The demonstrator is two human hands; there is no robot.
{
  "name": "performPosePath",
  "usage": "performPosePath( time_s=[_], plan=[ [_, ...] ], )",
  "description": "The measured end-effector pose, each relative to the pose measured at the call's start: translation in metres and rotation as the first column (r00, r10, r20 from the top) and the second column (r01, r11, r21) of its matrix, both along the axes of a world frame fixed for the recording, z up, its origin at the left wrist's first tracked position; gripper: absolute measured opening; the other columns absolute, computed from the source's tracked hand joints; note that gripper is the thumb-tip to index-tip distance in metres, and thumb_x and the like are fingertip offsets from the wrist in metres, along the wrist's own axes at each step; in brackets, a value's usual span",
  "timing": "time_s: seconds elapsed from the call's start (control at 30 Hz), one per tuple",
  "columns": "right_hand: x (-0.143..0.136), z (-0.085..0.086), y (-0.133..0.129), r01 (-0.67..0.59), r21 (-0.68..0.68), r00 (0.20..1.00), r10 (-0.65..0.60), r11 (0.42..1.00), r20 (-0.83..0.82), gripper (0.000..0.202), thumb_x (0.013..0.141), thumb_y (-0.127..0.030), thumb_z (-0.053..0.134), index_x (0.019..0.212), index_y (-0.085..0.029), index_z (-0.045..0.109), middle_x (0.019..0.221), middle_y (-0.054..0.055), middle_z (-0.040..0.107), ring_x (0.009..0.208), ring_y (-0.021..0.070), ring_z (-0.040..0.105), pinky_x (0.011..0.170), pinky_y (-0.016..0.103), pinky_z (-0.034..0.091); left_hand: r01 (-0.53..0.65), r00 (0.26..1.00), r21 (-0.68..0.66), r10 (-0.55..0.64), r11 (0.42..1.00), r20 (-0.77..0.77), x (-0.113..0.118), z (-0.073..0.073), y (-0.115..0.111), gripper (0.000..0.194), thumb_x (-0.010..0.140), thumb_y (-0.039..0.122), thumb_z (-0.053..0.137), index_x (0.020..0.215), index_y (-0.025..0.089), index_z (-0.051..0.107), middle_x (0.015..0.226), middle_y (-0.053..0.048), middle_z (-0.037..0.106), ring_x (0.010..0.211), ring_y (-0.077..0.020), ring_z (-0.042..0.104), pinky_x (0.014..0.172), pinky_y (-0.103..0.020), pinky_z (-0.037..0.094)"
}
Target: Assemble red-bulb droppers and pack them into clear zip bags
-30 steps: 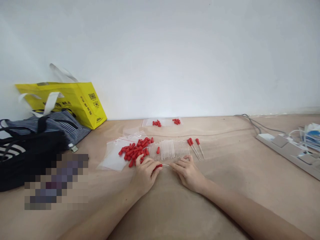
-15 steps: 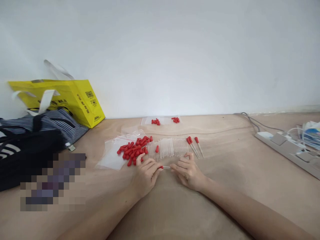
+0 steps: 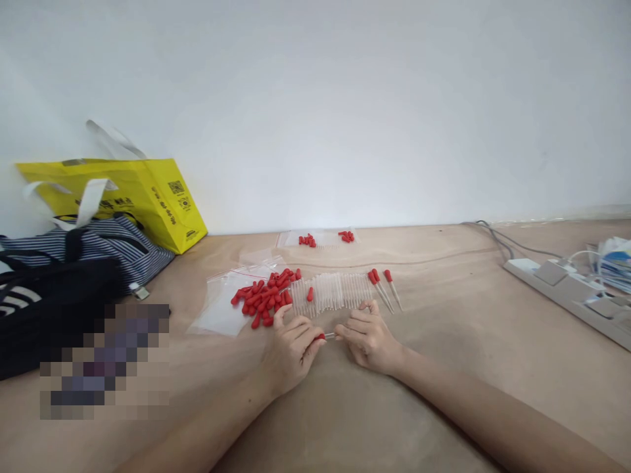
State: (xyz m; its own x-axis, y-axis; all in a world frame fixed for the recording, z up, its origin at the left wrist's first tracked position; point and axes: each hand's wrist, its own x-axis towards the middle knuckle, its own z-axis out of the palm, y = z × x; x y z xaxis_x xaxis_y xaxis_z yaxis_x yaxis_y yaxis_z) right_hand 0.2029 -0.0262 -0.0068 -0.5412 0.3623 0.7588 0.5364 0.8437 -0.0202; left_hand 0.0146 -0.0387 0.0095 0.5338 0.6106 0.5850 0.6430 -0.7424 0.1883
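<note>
My left hand (image 3: 292, 351) is closed, pinching a red rubber bulb (image 3: 321, 336) between thumb and fingers. From the bulb's mouth a clear glass dropper tube (image 3: 330, 336) runs across to my right hand (image 3: 371, 341), whose fingers are closed on its other end. How deep the tube sits in the bulb is hidden. Just beyond the hands lies a row of clear tubes (image 3: 330, 292), with one loose red bulb (image 3: 310, 294) on top. A pile of red bulbs (image 3: 263, 301) lies left of the row. Three droppers with red bulbs (image 3: 388, 279) rest at its right.
Plastic zip bags (image 3: 217, 309) lie under and beside the bulb pile. Farther back, another bag (image 3: 325, 238) has small red bulbs on it. A yellow bag (image 3: 158, 197), a striped bag (image 3: 142, 253) and black fabric (image 3: 64, 295) stand left. A power strip (image 3: 566, 299) with cables sits right.
Both hands have come slightly closer together and a little lower. A shorter length of tube shows between them, and more of the red bulb is visible at the left fingertips.
</note>
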Motion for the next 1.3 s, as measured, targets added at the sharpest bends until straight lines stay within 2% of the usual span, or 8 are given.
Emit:
performPosePath(
  time_s=[0.3, 0.53, 0.63, 0.77, 0.97, 1.17, 1.3],
  plan=[
    [-0.003, 0.0, 0.0, 0.009, -0.061, 1.0, -0.008, 0.998, 0.029, 0.022, 0.081, -0.013, 0.039, 0.069, -0.014, 0.058, 0.05, -0.002, 0.049, 0.055, 0.0097, 0.039, 0.069, 0.03, 0.024, 0.033, 0.999, -0.007, -0.033, 0.999, -0.033, 0.0, -0.004, 0.004, 0.021, 0.084, 0.021, 0.04, 0.071, 0.019, 0.056, 0.062, 0.003, 0.062, 0.071, -0.0136, 0.055, 0.096, -0.046, 0.013],
    [0.004, -0.001, -0.001, 0.121, -0.189, 0.992, -0.115, 0.974, 0.046, 0.018, 0.084, -0.022, 0.043, 0.08, -0.018, 0.06, 0.06, -0.001, 0.058, 0.064, 0.0118, 0.043, 0.075, 0.032, 0.022, -0.007, 1.0, 0.05, 0.008, 0.999, -0.02, -0.007, 0.001, 0.014, 0.012, 0.082, 0.029, 0.05, 0.084, 0.025, 0.061, 0.075, 0.004, 0.067, 0.08, -0.0159, 0.056, 0.098, -0.045, 0.008],
    [0.008, 0.0, 0.0, 0.157, -0.204, 0.987, -0.149, 0.966, 0.055, 0.017, 0.084, -0.023, 0.045, 0.081, -0.02, 0.061, 0.067, 0.0, 0.061, 0.068, 0.0126, 0.044, 0.078, 0.034, 0.021, -0.009, 0.999, 0.062, 0.011, 0.998, -0.034, -0.009, 0.0, 0.016, 0.011, 0.081, 0.028, 0.051, 0.086, 0.025, 0.061, 0.074, 0.004, 0.067, 0.078, -0.0153, 0.056, 0.098, -0.045, 0.009],
    [0.007, -0.002, 0.003, 0.184, -0.186, 0.982, -0.172, 0.965, 0.079, 0.018, 0.084, -0.023, 0.044, 0.079, -0.02, 0.061, 0.065, 0.0, 0.06, 0.068, 0.0126, 0.043, 0.079, 0.035, 0.02, -0.015, 0.999, 0.054, 0.017, 0.998, -0.036, -0.008, -0.003, 0.016, 0.014, 0.081, 0.029, 0.052, 0.091, 0.025, 0.061, 0.074, 0.003, 0.066, 0.077, -0.0149, 0.055, 0.097, -0.044, 0.012],
    [0.0, -0.004, 0.001, 0.158, -0.164, 0.987, -0.15, 0.974, 0.06, 0.02, 0.084, -0.021, 0.042, 0.074, -0.018, 0.059, 0.061, 0.0, 0.056, 0.065, 0.0122, 0.041, 0.075, 0.033, 0.022, -0.004, 1.0, 0.047, 0.004, 0.999, -0.006, -0.005, -0.002, 0.011, 0.013, 0.082, 0.027, 0.049, 0.077, 0.024, 0.061, 0.065, 0.004, 0.062, 0.072, -0.0139, 0.052, 0.092, -0.043, 0.016],
    [-0.001, -0.004, 0.0, 0.118, -0.143, 0.993, -0.115, 0.983, 0.034, 0.02, 0.083, -0.021, 0.042, 0.072, -0.017, 0.059, 0.056, 0.0, 0.053, 0.064, 0.0124, 0.04, 0.073, 0.032, 0.023, 0.031, 0.998, -0.024, -0.032, 0.999, -0.06, -0.003, 0.002, 0.009, 0.013, 0.081, 0.024, 0.048, 0.076, 0.023, 0.06, 0.067, 0.003, 0.063, 0.075, -0.0157, 0.052, 0.093, -0.046, 0.014],
    [0.0, -0.001, -0.001, 0.111, -0.179, 0.991, -0.096, 0.978, 0.092, 0.02, 0.085, -0.02, 0.041, 0.076, -0.016, 0.059, 0.063, 0.001, 0.056, 0.065, 0.0131, 0.041, 0.066, 0.029, 0.024, -0.02, 0.998, -0.041, 0.018, 0.999, -0.062, -0.003, 0.001, 0.01, 0.016, 0.083, 0.025, 0.045, 0.078, 0.023, 0.06, 0.073, 0.001, 0.064, 0.077, -0.0164, 0.052, 0.093, -0.046, 0.015]
  ],
)
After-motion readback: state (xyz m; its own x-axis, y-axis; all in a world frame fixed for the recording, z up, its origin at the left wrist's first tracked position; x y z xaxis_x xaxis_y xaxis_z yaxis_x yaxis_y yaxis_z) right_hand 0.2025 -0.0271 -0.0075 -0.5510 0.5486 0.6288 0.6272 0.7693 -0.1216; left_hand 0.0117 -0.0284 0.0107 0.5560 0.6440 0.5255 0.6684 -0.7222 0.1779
